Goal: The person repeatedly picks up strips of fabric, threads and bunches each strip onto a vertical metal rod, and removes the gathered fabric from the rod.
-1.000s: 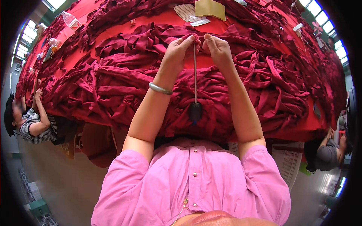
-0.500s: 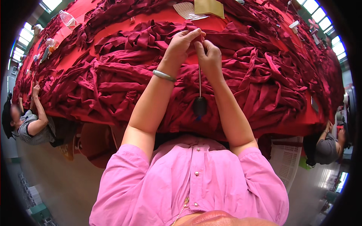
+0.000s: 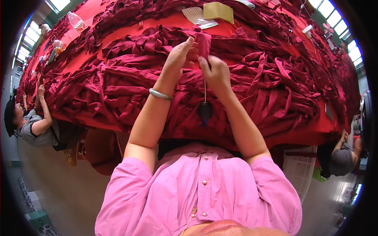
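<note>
My right hand (image 3: 216, 72) is closed around the lower end of a maroon fabric strip (image 3: 203, 44), which stands up above the fingers. From beneath that hand a thin metal shaft (image 3: 205, 91) runs down toward me to a dark handle (image 3: 204, 111) with a blue end, like a screwdriver's. The grip hides the shaft's upper end. Just left of the strip is my left hand (image 3: 178, 58), its fingers stretched out and apart, with a pale bangle (image 3: 160, 94) on the wrist. Heaps of maroon fabric strips (image 3: 130, 82) lie under and around both hands.
A red-covered table (image 3: 167, 23) spreads ahead. Toward its far side are a tan folded card (image 3: 218, 12) and a clear plastic bottle (image 3: 76, 21). One person in stripes (image 3: 39, 128) works at the left; another in grey (image 3: 341, 160) is at the right edge.
My left hand has let go of the strip, opened and moved down and left. The right hand has come slightly nearer with the tool, and more of the strip shows above it.
</note>
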The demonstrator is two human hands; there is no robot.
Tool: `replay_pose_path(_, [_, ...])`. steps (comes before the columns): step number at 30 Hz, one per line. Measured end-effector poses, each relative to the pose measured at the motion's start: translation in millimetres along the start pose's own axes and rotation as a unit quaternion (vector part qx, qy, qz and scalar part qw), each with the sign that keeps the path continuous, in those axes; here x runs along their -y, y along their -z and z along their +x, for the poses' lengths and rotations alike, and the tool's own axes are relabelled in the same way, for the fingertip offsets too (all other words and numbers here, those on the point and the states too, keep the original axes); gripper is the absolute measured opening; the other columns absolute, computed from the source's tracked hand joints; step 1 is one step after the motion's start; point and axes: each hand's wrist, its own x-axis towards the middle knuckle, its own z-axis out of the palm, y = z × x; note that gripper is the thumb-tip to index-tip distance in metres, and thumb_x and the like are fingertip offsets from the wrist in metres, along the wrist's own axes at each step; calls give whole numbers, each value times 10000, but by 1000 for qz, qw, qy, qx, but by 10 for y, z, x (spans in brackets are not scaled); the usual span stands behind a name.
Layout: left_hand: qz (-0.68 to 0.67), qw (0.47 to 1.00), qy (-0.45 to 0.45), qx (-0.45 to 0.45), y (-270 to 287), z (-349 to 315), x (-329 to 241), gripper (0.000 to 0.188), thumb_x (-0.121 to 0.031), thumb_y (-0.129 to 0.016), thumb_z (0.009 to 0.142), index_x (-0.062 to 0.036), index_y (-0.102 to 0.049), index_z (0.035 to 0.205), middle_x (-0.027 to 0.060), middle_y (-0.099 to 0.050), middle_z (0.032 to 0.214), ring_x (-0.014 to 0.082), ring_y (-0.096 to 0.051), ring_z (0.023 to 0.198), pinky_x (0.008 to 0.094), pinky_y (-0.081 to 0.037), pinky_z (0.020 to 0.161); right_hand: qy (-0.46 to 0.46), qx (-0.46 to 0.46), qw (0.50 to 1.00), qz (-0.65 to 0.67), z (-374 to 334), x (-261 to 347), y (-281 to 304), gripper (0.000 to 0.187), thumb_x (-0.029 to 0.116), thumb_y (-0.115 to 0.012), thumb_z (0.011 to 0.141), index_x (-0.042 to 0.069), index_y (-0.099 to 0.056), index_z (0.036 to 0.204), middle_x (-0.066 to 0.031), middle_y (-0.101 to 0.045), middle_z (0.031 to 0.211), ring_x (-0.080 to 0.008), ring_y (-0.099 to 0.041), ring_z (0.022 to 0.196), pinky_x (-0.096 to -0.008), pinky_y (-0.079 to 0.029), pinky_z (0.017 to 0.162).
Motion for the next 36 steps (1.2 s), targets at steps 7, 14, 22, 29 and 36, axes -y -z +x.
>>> replay_pose_path(7, [93,988,-95,84,21,-259,280,255,-219,-607,923,-59,-599,725,-81,-482,612,22,-382,534,223,-288,473,-72,135,962,226,-52,-244,264,507,426,-558,933,16,-563,635,-16,-387,521,-87,-352,536,-317,-304,487])
replay_pose_path(14, [201,970,-110,78,141,-463,275,277,-189,-627,908,-14,-609,694,-55,-519,634,11,-428,603,203,-323,514,-224,157,878,393,860,-388,-48,500,414,-558,938,12,-552,642,-33,-481,527,-109,-357,511,-334,-300,475])
replay_pose_path(22, [174,959,-205,93,-19,83,70,209,-193,-663,894,6,-621,944,0,-623,778,47,-535,670,231,-446,571,-76,194,965,161,-184,16,283,367,328,-608,882,-20,-607,765,-150,-533,600,-183,-544,547,-387,-415,542])
replay_pose_path(29, [44,994,-61,84,-2,-339,375,234,-220,-552,966,-43,-632,836,-69,-541,658,4,-411,551,199,-322,485,-227,76,925,294,1151,-652,391,567,558,-366,967,56,-621,1040,-41,-663,810,-99,-596,652,-231,-399,528])
replay_pose_path(36, [-14,992,7,125,25,-324,396,228,-258,-532,976,-68,-648,925,-64,-578,727,7,-482,577,173,-393,525,-3,330,943,-48,2160,-142,-75,708,611,-340,938,-14,-665,872,-114,-618,711,-218,-601,597,-347,-485,583])
